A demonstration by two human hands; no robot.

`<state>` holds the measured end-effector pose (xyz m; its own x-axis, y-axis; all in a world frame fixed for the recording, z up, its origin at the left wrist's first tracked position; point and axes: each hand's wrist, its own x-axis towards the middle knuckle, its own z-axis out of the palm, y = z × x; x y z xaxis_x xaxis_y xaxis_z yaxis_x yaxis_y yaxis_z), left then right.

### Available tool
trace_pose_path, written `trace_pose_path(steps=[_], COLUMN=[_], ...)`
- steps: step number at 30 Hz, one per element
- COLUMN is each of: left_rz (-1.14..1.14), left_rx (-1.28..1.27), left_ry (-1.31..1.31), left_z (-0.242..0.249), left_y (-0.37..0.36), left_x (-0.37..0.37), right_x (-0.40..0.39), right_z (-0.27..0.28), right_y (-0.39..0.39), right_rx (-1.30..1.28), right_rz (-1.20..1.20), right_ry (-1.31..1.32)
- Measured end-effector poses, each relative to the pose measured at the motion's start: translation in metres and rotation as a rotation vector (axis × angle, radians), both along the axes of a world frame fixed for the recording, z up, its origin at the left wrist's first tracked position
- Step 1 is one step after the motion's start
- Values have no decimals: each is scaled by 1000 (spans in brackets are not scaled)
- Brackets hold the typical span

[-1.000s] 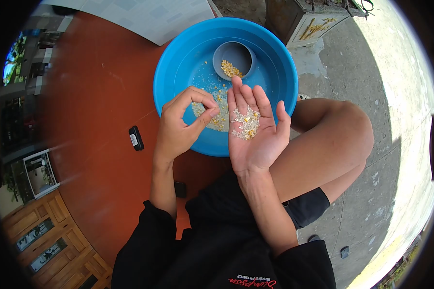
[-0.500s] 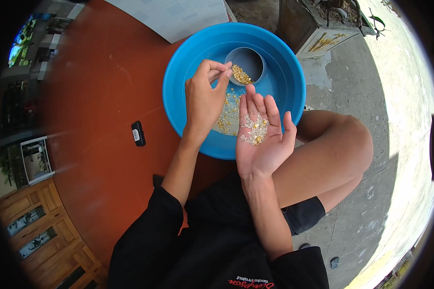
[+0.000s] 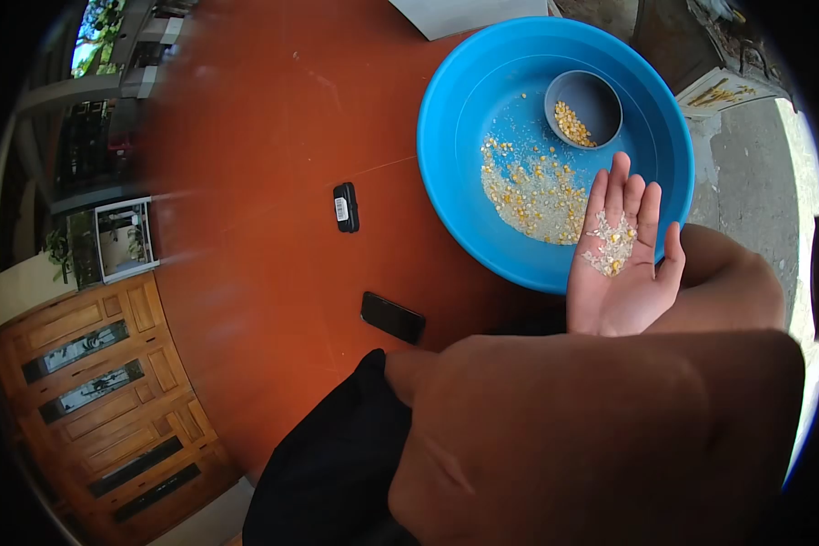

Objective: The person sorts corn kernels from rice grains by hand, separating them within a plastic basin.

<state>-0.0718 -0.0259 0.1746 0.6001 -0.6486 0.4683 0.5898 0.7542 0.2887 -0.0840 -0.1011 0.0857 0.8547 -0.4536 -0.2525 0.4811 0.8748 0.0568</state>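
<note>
My right hand [image 3: 621, 264] is palm up with its fingers stretched out, over the near right rim of a blue basin [image 3: 437, 155]. On its palm lie white rice grains [image 3: 612, 238] mixed with a few yellow corn kernels. My left arm [image 3: 591, 437] looms large and dark, very close to the camera, and hides my right wrist; the left hand itself does not show. Inside the basin, rice and corn [image 3: 537, 196] are spread across the bottom. A grey bowl [image 3: 601, 96] in the basin's far right part holds yellow corn kernels [image 3: 572, 126].
On the red floor [image 3: 273, 227] lie a small black case [image 3: 345, 207] with a white label and a black phone [image 3: 392, 317]. A planter [image 3: 723, 91] stands beyond the basin at the right. Wooden doors [image 3: 109, 391] are at the left.
My left hand has left the bowl, and that arm has come up close to the camera. The view has shifted left, bringing the phone into sight. The right palm still carries its grains.
</note>
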Motion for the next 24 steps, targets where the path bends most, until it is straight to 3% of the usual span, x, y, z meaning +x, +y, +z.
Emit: trace_pose_path(steps=[2,4,7,17,20,22,24], left_rz=[-5,5,15,168,432,691,894], left_rx=[-25,-32,-10,128,401,760,1266], left_ry=[5,12,21,21,-30,-157,-595], left_z=[-1,-2,-4,-18,-34,-54,-79], left_y=[-1,0,1,14,30,43,59], left_x=[-2,-3,-6,-1,4,14,34], right_x=[-19,3,-10,-14,-15,-14,-16], right_z=[-40,11,-28,-38,-38,-31,-29], right_y=[-10,8,-9,-8,-8,-6,-5], right_rx=[17,-184,32,48,15,11,16], right_rz=[4,-78,-3,9,6,1,8], right_ry=[-18,348,-22,-13,22,82,92])
